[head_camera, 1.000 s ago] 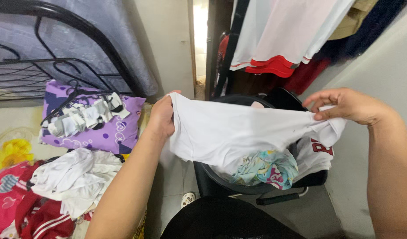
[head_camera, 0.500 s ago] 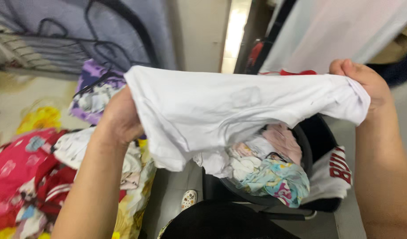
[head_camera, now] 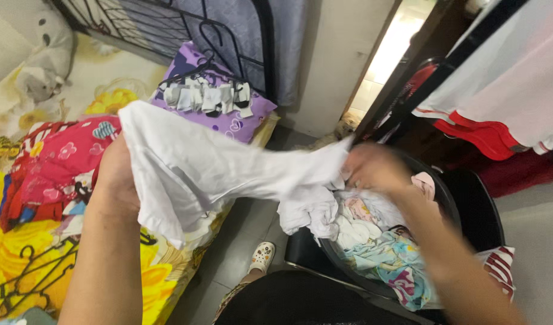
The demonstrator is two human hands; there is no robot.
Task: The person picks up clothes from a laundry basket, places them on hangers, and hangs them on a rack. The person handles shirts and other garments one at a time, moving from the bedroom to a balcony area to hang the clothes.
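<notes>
Stretching across the middle of the frame, a white garment (head_camera: 198, 171) is held between two bare hands. The left hand (head_camera: 117, 174), at the left of centre, is clenched on one end of the cloth, which is bunched in its grip and drapes down over the wrist. The right hand (head_camera: 372, 168), at the right of centre, is blurred; it is closed on the other end of the garment, though the fingers cannot be told apart. A loose fold of the white cloth hangs below the right hand, just above a black basket (head_camera: 475, 210) in the lower right of the frame. Inside the basket a heap of laundry (head_camera: 384, 253) is seen, with pale blue patterned cloth on top and pink and white pieces behind it.

At the left of the frame a bed with a yellow flowered sheet (head_camera: 24, 241) is seen, with a red and pink patterned cloth (head_camera: 48, 162) lying on it. At the upper middle a purple pillow (head_camera: 240, 117) rests against a black metal frame (head_camera: 228, 36), and a hanger of small white and grey socks (head_camera: 207, 96) lies on the pillow. At the upper right a white shirt with red trim (head_camera: 511, 90) is hung. On the floor at the bottom centre a pale patterned clog (head_camera: 263, 256) is visible.
</notes>
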